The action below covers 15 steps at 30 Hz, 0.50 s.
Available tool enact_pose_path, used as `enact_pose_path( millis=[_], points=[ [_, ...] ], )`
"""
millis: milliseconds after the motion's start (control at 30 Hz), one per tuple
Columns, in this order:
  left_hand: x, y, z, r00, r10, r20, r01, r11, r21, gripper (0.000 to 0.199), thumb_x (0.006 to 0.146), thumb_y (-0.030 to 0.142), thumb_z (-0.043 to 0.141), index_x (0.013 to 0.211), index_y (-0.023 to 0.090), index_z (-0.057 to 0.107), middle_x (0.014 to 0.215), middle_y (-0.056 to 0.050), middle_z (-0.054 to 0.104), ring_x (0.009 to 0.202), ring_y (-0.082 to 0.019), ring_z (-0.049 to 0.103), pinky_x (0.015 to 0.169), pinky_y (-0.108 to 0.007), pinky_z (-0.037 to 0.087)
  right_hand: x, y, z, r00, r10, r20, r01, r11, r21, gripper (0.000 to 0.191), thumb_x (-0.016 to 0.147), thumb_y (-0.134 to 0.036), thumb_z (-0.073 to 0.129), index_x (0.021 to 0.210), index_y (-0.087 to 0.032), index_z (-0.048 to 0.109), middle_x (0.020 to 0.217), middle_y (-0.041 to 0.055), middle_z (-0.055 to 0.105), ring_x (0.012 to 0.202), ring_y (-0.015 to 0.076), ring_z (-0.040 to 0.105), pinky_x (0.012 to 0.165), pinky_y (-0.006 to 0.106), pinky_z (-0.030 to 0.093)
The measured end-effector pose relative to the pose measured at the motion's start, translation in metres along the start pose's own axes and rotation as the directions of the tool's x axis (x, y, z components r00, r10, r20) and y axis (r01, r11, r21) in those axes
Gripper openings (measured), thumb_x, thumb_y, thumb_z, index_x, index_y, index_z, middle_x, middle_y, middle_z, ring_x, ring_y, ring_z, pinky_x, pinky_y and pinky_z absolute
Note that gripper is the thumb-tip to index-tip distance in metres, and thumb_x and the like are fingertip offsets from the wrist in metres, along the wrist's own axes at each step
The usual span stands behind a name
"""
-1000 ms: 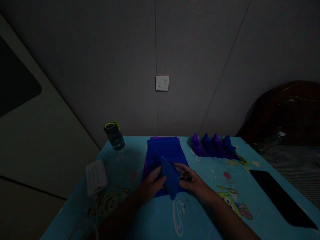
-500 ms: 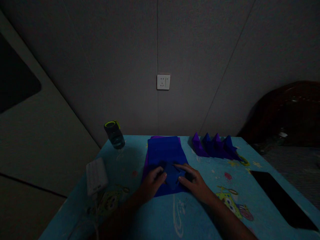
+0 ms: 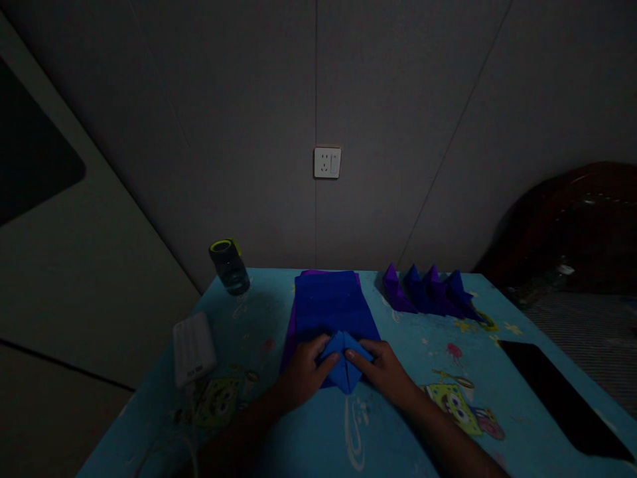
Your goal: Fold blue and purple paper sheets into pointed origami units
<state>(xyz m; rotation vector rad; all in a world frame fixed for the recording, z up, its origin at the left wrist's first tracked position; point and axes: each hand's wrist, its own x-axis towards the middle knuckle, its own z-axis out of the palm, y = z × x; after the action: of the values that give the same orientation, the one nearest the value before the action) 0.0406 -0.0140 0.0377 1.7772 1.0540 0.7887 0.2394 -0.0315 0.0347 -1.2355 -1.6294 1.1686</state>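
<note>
A folded blue paper (image 3: 343,372), diamond-shaped with a seam down its middle, is held between my two hands. My left hand (image 3: 309,369) grips its left side, thumb on top and fingers behind. On the right side my right hand (image 3: 381,367) pinches it the same way, its thumb near the centre seam. Beneath and beyond lies a stack of flat blue sheets (image 3: 331,299), with a purple sheet (image 3: 288,345) showing along its left edge.
Several folded purple and blue paper boats (image 3: 428,292) stand in a row at the back right. A bottle (image 3: 230,269) is at the back left, a white power bank (image 3: 194,348) with a cable at the left. A dark flat slab (image 3: 562,398) lies along the right edge.
The folded blue paper has turned its face toward me and now shows a lighter, seamed diamond. Both hands have shifted their hold, thumbs now on its front.
</note>
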Motion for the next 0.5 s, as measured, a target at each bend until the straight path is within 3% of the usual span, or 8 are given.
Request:
enact_pose_path(
  millis=[167, 300, 400, 500],
  points=[
    [-0.001, 0.006, -0.002, 0.997, 0.028, 0.071, -0.029, 0.999, 0.017, 0.023, 0.089, 0.036, 0.054, 0.101, 0.02, 0.065, 0.092, -0.003, 0.07, 0.086, -0.02, 0.064, 0.075, -0.025, 0.047, 0.0, -0.004, 0.0, 0.999, -0.026, 0.028, 0.027, 1.0, -0.011, 0.032, 0.09, -0.046, 0.056, 0.084, -0.016, 0.066, 0.066, -0.0033, 0.054, 0.059, 0.0116, 0.047, 0.056, 0.023, 0.038],
    [-0.005, 0.004, 0.0, 0.996, 0.02, 0.088, -0.015, 0.998, -0.064, 0.026, 0.09, 0.038, 0.052, 0.104, 0.019, 0.062, 0.097, -0.004, 0.069, 0.091, -0.02, 0.064, 0.079, -0.027, 0.049, -0.001, -0.007, 0.002, 1.0, -0.02, 0.007, 0.02, 1.0, 0.006, 0.032, 0.091, -0.046, 0.055, 0.081, -0.017, 0.063, 0.066, -0.0036, 0.053, 0.059, 0.0116, 0.048, 0.056, 0.023, 0.039],
    [-0.007, -0.002, 0.003, 0.998, -0.007, 0.069, 0.012, 0.997, -0.077, 0.035, 0.091, 0.043, 0.051, 0.116, 0.02, 0.059, 0.11, -0.007, 0.068, 0.103, -0.023, 0.062, 0.089, -0.03, 0.047, -0.001, -0.007, 0.002, 0.999, -0.023, -0.024, 0.024, 0.999, 0.043, 0.033, 0.09, -0.048, 0.055, 0.08, -0.017, 0.061, 0.07, -0.0031, 0.055, 0.064, 0.0126, 0.051, 0.06, 0.023, 0.042],
    [-0.008, -0.008, 0.005, 0.994, -0.106, -0.002, 0.106, 0.992, -0.075, 0.048, 0.088, 0.047, 0.053, 0.128, 0.021, 0.053, 0.128, -0.01, 0.061, 0.12, -0.029, 0.054, 0.101, -0.036, 0.041, -0.002, -0.005, 0.002, 0.998, -0.021, -0.057, 0.025, 0.997, 0.077, 0.033, 0.09, -0.05, 0.054, 0.085, -0.018, 0.06, 0.075, -0.0019, 0.058, 0.069, 0.0145, 0.054, 0.064, 0.024, 0.045]
  ],
)
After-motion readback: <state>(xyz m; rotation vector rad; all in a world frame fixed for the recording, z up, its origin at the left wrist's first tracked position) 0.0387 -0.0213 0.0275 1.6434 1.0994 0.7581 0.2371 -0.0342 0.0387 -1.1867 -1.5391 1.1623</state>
